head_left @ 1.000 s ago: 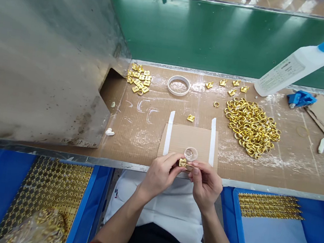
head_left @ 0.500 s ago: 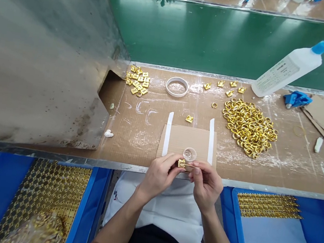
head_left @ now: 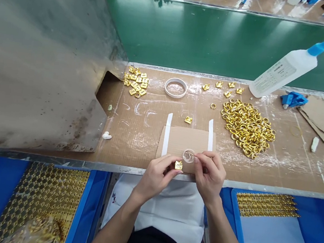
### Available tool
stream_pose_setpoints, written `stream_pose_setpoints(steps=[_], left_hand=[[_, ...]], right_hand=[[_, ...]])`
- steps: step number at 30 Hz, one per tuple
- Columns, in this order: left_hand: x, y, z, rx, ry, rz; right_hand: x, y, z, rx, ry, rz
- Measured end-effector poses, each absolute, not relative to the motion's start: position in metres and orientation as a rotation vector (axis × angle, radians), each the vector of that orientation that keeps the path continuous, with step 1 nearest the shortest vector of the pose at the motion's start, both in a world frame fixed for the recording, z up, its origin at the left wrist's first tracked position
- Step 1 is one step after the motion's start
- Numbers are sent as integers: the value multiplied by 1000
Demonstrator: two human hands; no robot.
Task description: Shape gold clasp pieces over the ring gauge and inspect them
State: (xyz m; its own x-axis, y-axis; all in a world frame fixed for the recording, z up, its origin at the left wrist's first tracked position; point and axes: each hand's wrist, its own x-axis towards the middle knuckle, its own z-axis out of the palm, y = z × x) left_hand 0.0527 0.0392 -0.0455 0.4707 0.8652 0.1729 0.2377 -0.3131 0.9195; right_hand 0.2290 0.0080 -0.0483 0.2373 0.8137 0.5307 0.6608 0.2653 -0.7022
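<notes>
Your right hand (head_left: pixel 210 177) has shifted its thin stick (head_left: pixel 192 155) from the gold piece (head_left: pixel 178 165) to the cup (head_left: pixel 184 158), and the piece has turned in your left hand (head_left: pixel 155 175) to show another side. Nearest you, a left bin (head_left: pixel 85 203) and a right bin (head_left: pixel 314 213) flank your lap, both bearing gold strips. At the table's (head_left: pixel 137 130) near edge, your left thumb and fingers pinch the piece; your right fingers grip the stick, its tip over or inside the cup, I cannot tell which. The piece looks light, stiff and probably slippery, its polish easily marked: hold it by opposite edges. The cup, on the cardboard (head_left: pixel 177 139), seems easy to tip. Farther off lie a loose piece (head_left: pixel 188 119), heaped rings (head_left: pixel 247 127) to the right, a white hoop (head_left: pixel 175 95), then the bottle (head_left: pixel 284 72).
</notes>
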Motion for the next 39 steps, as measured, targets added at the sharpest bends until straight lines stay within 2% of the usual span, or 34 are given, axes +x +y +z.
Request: stream_pose_setpoints(steps=[6, 17, 30, 39], left_hand=[[53, 41, -44, 1784, 947, 812], [58, 39, -43, 1743, 1000, 784], [60, 39, -44, 1775, 1008, 772], [58, 39, -44, 1796, 1000, 763]], right_hand=[[229, 8, -47, -1444, -1456, 268], [225, 0, -47, -1443, -1059, 544], [214, -7, -45, -1280, -904, 571], [208, -17, -58, -1277, -1082, 567]])
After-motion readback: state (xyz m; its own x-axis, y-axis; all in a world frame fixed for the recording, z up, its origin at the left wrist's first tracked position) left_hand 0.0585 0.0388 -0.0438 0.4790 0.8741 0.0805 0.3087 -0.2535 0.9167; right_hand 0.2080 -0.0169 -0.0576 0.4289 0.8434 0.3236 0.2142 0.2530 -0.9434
